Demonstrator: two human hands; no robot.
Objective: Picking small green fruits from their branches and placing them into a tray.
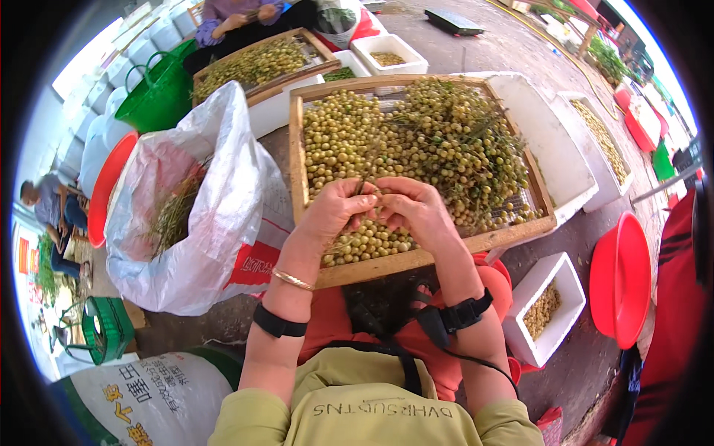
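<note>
Both hands meet over the near side of a wooden-framed mesh tray (297, 149). My left hand (336, 210) is closed in a pinch on a thin berry stem (362, 183). Beside it, my right hand (420, 211) has thumb and fingers pinched together at the stem's lower end; whatever lies between those fingertips is too small to make out. Loose yellow-green berries (338, 130) cover the tray's left and near parts. Berry clusters still on their stems (461, 145) are heaped on the right.
Left of the tray stands a white woven sack (230, 197) holding stripped stems (177, 212). A foam box (573, 316) of berries and a red basin (621, 282) are at right. Farther off, another person (234, 16) sits behind a second berry tray (327, 53), near a green basket (158, 93).
</note>
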